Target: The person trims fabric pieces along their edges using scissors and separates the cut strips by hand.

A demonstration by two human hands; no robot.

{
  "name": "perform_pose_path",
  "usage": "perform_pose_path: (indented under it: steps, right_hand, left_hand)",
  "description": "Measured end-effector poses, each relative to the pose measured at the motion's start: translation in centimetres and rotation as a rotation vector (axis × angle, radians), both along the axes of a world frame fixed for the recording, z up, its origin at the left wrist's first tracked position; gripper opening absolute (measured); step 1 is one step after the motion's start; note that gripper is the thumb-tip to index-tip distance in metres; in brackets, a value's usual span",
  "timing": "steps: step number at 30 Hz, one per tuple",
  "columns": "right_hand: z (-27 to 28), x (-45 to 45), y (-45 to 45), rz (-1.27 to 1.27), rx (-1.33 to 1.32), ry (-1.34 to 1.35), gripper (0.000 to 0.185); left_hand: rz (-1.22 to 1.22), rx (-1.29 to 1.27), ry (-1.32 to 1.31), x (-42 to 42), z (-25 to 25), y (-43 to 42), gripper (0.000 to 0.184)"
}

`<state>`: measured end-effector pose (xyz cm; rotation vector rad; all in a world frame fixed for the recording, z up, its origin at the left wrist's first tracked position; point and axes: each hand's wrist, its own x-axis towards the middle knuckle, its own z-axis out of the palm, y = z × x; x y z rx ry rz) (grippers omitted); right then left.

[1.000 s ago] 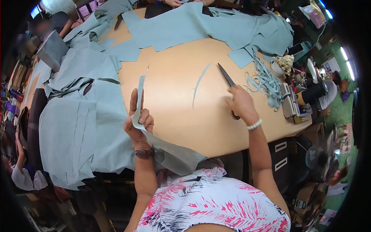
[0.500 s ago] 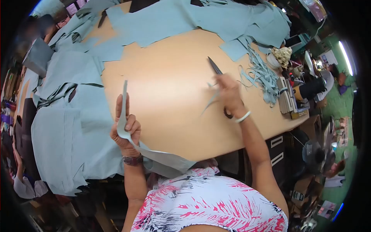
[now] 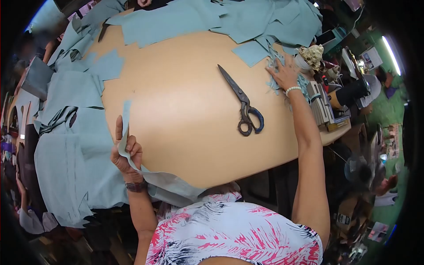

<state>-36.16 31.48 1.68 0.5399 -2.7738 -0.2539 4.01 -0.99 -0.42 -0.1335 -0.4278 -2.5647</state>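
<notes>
My left hand point(image 3: 126, 154) is closed around a long piece of grey-green fabric point(image 3: 172, 180). Its narrow end stands up beside the raised index finger, and the wider part hangs down over the table edge toward my lap. My right hand point(image 3: 285, 73) lies with fingers spread on a heap of thin fabric scraps point(image 3: 302, 82), covering much of it. Between the two hands, large scissors point(image 3: 240, 99) with dark blades and a blue-edged handle rest on the table point(image 3: 185, 123), touched by neither hand.
Sheets of the same fabric point(image 3: 79, 163) cover the table's left side, and more fabric point(image 3: 176, 22) lies along the far edge. A white container point(image 3: 304, 61), stacked boxes point(image 3: 319, 104) and a dark cylinder point(image 3: 351, 94) stand at right. Another person's hand point(image 3: 144, 2) shows at the top.
My right hand has moved right and away from me, from above the scissors with a thin scrap to the heap. The scissors are now fully uncovered. My left hand still grips the fabric.
</notes>
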Motion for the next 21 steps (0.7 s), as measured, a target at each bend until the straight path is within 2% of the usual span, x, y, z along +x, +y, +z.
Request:
perform_pose_path:
  steps: [3, 4, 6, 8, 10, 12, 15, 18, 20, 21]
  right_hand:
    - [-3.2, -3.4, 2.4, -0.073, -0.271, -0.09, 0.042]
    - [-3.1, -3.9, 3.1, -0.019, -0.293, -0.097, 0.038]
    - [-2.5, -4.3, 4.2, 0.08, -0.337, -0.11, 0.03]
    - [0.9, -3.3, 4.6, -0.038, -0.541, -0.126, 0.023]
    - [4.4, -2.4, 6.5, 0.141, -0.654, 0.189, 0.02]
    - [7.8, -0.1, 7.2, 0.195, -0.806, 0.403, 0.02]
    - [8.6, 1.5, 8.8, 0.163, -0.684, 0.409, 0.023]
    - [7.4, 6.3, 5.6, -0.185, 0.05, 0.115, 0.032]
    - [7.0, 8.9, 2.2, 0.13, -0.051, 0.134, 0.036]
    - [7.2, 10.9, -0.3, 0.278, -0.293, -0.08, 0.039]
  left_hand:
    - [0.013, -0.03, -0.005, 0.2, -0.3, -0.2, 0.074]
    - [0.02, -0.022, 0.0, 0.3, -0.2, -0.1, 0.074]
    - [0.026, -0.005, 0.009, 0.0, 0.1, 0.1, 0.074]
    - [0.001, 0.002, -0.006, -0.2, 0.3, 0.2, 0.074]
    - [-0.016, 0.0, -0.016, -0.2, 0.3, 0.2, 0.073]
    - [-0.024, -0.012, -0.02, -0.2, 0.2, 0.3, 0.071]
    - [-0.085, -0.128, 0.02, -0.5, 0.7, 0.3, 0.067]
    - [0.018, -0.477, -0.37, -0.8, 1.9, 1.6, 0.059]
    - [0.128, -0.844, -0.523, -1.4, 2.9, 2.6, 0.054]
    - [0.073, -0.84, -0.523, -1.6, 3.4, 3.2, 0.051]
